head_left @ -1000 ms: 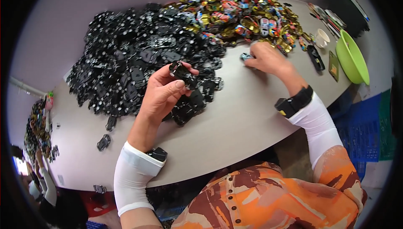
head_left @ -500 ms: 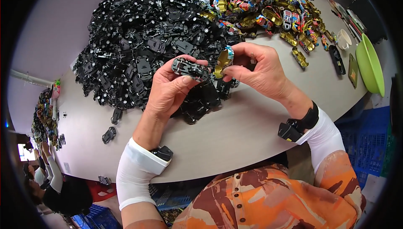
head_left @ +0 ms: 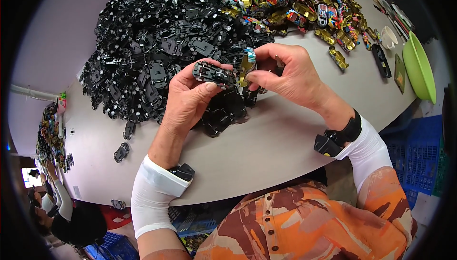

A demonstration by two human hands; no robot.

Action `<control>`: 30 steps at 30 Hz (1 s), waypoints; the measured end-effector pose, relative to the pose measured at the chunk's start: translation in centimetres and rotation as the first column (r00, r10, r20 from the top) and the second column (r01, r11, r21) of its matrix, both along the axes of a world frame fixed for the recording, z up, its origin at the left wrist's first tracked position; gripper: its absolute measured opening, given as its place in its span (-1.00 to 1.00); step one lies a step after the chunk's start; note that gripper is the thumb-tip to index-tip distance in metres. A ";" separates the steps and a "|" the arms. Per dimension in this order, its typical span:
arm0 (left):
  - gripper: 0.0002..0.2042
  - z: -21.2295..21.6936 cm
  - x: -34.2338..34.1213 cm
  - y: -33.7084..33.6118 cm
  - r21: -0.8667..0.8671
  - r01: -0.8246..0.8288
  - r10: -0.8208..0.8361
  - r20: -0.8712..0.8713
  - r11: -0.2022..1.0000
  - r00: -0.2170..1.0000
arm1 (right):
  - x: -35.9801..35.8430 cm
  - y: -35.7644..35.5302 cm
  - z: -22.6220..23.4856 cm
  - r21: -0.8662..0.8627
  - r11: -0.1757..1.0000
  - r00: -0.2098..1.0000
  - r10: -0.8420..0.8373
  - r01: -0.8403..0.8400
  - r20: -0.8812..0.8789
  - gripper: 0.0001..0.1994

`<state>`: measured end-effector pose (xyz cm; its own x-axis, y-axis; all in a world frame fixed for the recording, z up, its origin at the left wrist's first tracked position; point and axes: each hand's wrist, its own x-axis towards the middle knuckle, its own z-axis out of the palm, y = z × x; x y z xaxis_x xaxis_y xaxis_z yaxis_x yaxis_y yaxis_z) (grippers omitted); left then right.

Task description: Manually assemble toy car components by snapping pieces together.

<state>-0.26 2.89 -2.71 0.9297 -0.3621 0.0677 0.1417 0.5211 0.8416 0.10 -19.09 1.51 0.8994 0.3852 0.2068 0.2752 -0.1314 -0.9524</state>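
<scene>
Between the thumb and fingers of my left hand (head_left: pixel 190 91) is a black toy car chassis (head_left: pixel 213 74) with small wheels. Just to its right, my right hand (head_left: pixel 288 72) pinches a toy car body shell (head_left: pixel 246 65), gold inside with a blue and white outer side. The shell stands on end, close beside the chassis; I cannot tell whether they touch. Behind both hands rises a large heap of black chassis (head_left: pixel 157 45). Farther right lies a heap of colourful toy car shells (head_left: pixel 285 3), many showing gold insides.
Two loose chassis (head_left: pixel 122 152) lie left of my arm. On the right are a black tool-like object (head_left: pixel 381 61), a white cup (head_left: pixel 388 37) and a green basin (head_left: pixel 419 69). Blue crates (head_left: pixel 416 153) stand below the table edge. Another person (head_left: pixel 66 212) works at the far left.
My right hand has moved slightly left, bringing the shell closer to the chassis. The left hand keeps hold of the chassis. The whole view has shifted a little.
</scene>
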 end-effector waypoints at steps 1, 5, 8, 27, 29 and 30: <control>-0.60 0.0 0.0 0.0 0.003 -0.004 0.004 -0.004 1.000 1.000 | 0.1 -0.1 0.0 0.001 1.000 1.000 -0.002 0.002 -0.002 -0.77; -0.60 0.1 -0.1 0.0 0.015 0.002 -0.002 -0.006 1.000 1.000 | 0.2 -0.1 -0.3 0.029 0.999 1.000 0.020 -0.020 -0.003 -0.76; -0.59 0.3 -0.2 -0.2 0.040 -0.013 0.013 -0.005 0.999 1.000 | 0.2 0.0 -0.5 0.058 0.998 0.999 0.036 -0.034 -0.019 -0.76; -0.64 0.1 -0.7 -1.2 0.212 -0.112 0.090 0.110 0.971 0.990 | -0.4 1.3 -2.2 -0.160 0.984 0.906 -0.002 0.078 0.424 -0.77; -0.64 0.2 -0.7 -1.2 0.246 -0.087 0.058 0.123 0.965 0.991 | -0.3 1.2 -2.2 -0.179 0.982 0.889 0.035 0.054 0.457 -0.74; -0.64 0.3 -0.7 -1.1 0.247 -0.089 0.060 0.123 0.965 0.991 | -0.2 1.3 -2.3 -0.195 0.980 0.870 0.071 0.029 0.489 -0.71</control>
<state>-0.97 1.79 -2.44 0.9462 -0.3109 0.0895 0.0068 0.2958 0.9552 -0.14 -17.80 -0.75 0.6913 0.4798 0.5402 0.7050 -0.2838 -0.6500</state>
